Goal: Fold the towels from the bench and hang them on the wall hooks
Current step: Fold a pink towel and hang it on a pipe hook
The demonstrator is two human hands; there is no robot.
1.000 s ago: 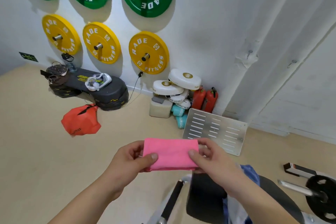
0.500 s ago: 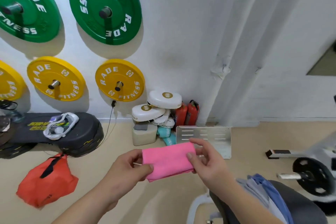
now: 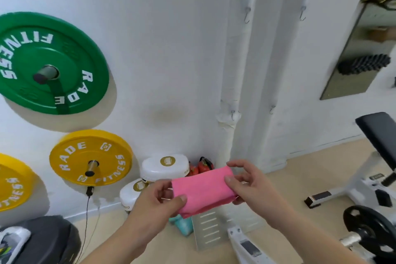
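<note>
A folded pink towel [image 3: 203, 191] is held in front of me, tilted up to the right. My left hand [image 3: 158, 201] pinches its left end with thumb on top. Its right end is gripped by my right hand [image 3: 248, 184]. On the white wall above hang small metal hooks: an upper left hook [image 3: 247, 15], an upper right hook [image 3: 302, 14], a lower left hook [image 3: 233, 113] and a lower right hook [image 3: 272, 109]. All hooks look bare. The black bench pad [image 3: 379, 133] shows at the right edge; no towels on it are visible here.
Green weight plate [image 3: 49, 64] and yellow weight plates [image 3: 91, 157] hang on wall pegs at left. White round cases [image 3: 165, 166], red items and a metal slotted panel [image 3: 212, 229] sit on the floor by the wall. A barbell plate [image 3: 368, 229] lies lower right; a mirror [image 3: 362, 49] upper right.
My view has swung up and to the right, bringing the wall hooks into sight. Both hands keep hold of the pink towel and have risen toward the wall.
</note>
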